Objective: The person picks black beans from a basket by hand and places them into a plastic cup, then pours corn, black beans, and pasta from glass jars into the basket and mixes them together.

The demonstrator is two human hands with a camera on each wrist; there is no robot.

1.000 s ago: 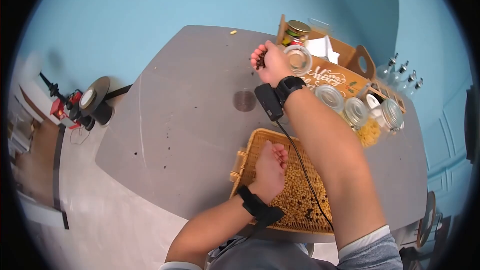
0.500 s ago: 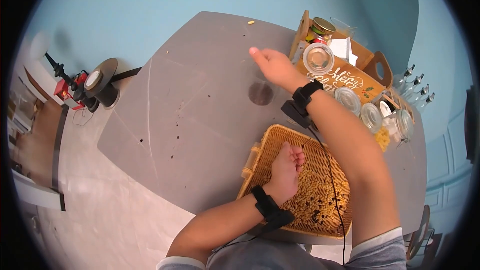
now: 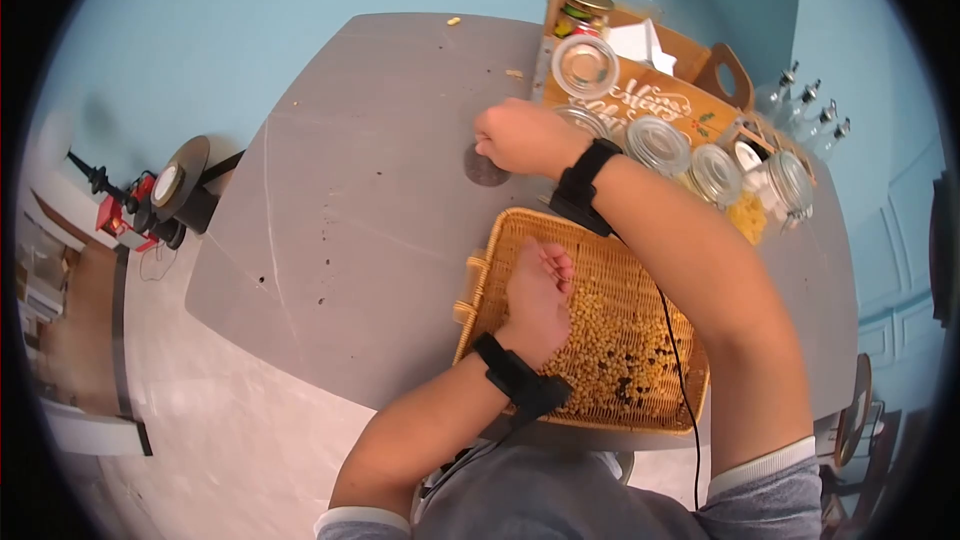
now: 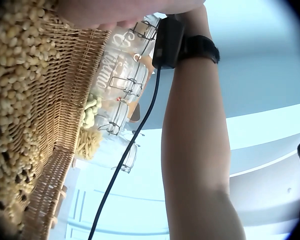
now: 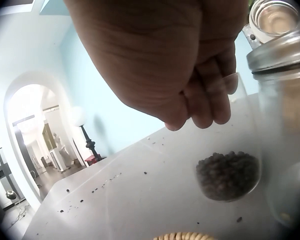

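Observation:
My right hand (image 3: pixel 525 140) is palm-down over a clear glass (image 5: pixel 227 170), its curled fingers bunched around dark beans at the mouth. The palm and those beans are hidden now. Inside the glass lies a layer of dark beans (image 5: pixel 226 177). My left hand (image 3: pixel 540 300) hovers at the left side of a wicker basket (image 3: pixel 480 280), fingers loosely curled, with nothing seen in them. Pale yellow kernels (image 3: pixel 595 340) cover much of the basket floor, with dark beans (image 3: pixel 627 387) mixed in toward the near side.
Clip-lid glass jars (image 3: pixel 660 145) line the table's right side before a wooden crate (image 3: pixel 690 105). Some yellow pasta (image 3: pixel 745 215) lies near them. Several oil bottles (image 3: pixel 805 110) stand beyond. Dark crumbs (image 3: pixel 325 262) dot the grey table (image 3: pixel 400 220). A black cable (image 3: pixel 680 360) crosses the basket.
A second ago dark beans showed in my upturned right palm. The hand has turned over and come back to the glass. My left hand stays in the basket.

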